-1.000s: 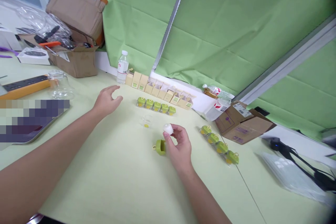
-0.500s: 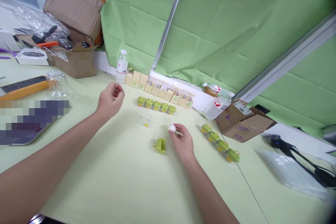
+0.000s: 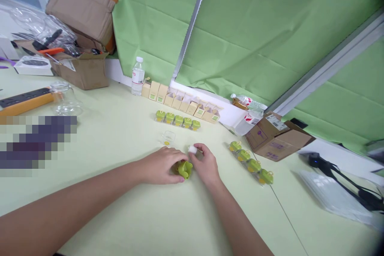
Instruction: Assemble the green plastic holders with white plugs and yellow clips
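Note:
My left hand [image 3: 162,166] has its fingers around a small green lid-like case [image 3: 185,170], its hollow side facing right. In my right hand [image 3: 206,164] a small white block [image 3: 192,150] is pinched between thumb and fingers, just above the green case. Behind the left hand stands a clear little box [image 3: 168,137] with a yellow spot at its base. Beyond it is a row of several clear boxes with green tops [image 3: 179,120]. More green-topped boxes [image 3: 244,155] form a slanting row to the right of my right hand.
Several small cream cartons [image 3: 171,98] line the back edge beside a water bottle [image 3: 138,77]. At left are a power strip [image 3: 27,100], a clear jar [image 3: 64,98] and an open cardboard box [image 3: 87,70]. A cardboard carton [image 3: 276,138] and plastic bags [image 3: 333,198] lie at right.
My left hand has come right and down from near the water bottle and taken hold of the green case. My right hand, still pinching the white block, has shifted slightly left.

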A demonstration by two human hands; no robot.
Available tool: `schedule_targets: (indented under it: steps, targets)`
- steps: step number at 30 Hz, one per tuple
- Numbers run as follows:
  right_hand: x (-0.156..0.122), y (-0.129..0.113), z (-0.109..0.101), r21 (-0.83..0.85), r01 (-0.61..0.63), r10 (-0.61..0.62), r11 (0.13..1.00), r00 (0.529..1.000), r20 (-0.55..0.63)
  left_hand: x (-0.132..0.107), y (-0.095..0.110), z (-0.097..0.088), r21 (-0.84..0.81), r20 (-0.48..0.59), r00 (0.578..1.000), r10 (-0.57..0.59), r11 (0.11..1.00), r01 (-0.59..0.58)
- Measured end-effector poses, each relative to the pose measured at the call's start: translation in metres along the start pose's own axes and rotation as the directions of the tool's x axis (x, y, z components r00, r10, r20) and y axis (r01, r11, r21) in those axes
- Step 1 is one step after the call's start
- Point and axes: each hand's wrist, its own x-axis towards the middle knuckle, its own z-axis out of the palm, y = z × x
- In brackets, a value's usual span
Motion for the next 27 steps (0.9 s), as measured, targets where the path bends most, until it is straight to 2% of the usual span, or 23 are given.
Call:
schedule_targets:
  steps: [5,9,12,15,19,23,27]
  targets:
    - [-0.001,-0.002,-0.001,0.025,-0.017,0.018,1.000,1.000,-0.023,0.002,-0.004,0.003,-0.121,-0.026,0.997,-0.070,0.990,0.067]
    - [-0.004,-0.012,-0.005,0.042,0.000,0.005,0.999,0.994,-0.113,0.002,-0.008,0.000,-0.232,-0.123,0.984,-0.126,0.968,0.094]
    - [-0.009,-0.024,-0.008,0.120,0.080,-0.059,0.990,0.985,-0.164,0.004,-0.010,-0.005,-0.236,-0.223,0.968,-0.111,0.970,0.057]
    - [-0.017,-0.038,-0.010,0.205,0.209,-0.178,0.956,0.970,-0.163,0.005,-0.007,-0.010,-0.212,-0.320,0.945,-0.064,0.977,-0.005]
    - [-0.027,-0.053,-0.009,0.159,0.328,-0.313,0.931,0.943,-0.111,0.006,-0.001,-0.013,-0.152,-0.377,0.926,-0.001,0.986,-0.061]
    - [-0.031,-0.058,-0.005,0.209,0.271,-0.275,0.940,0.962,-0.010,0.005,0.000,-0.012,-0.069,-0.376,0.925,0.052,0.994,-0.084]
    - [-0.031,-0.055,0.000,0.249,0.172,-0.183,0.953,0.983,0.021,0.004,0.000,-0.010,-0.006,-0.348,0.929,0.123,0.991,-0.134]
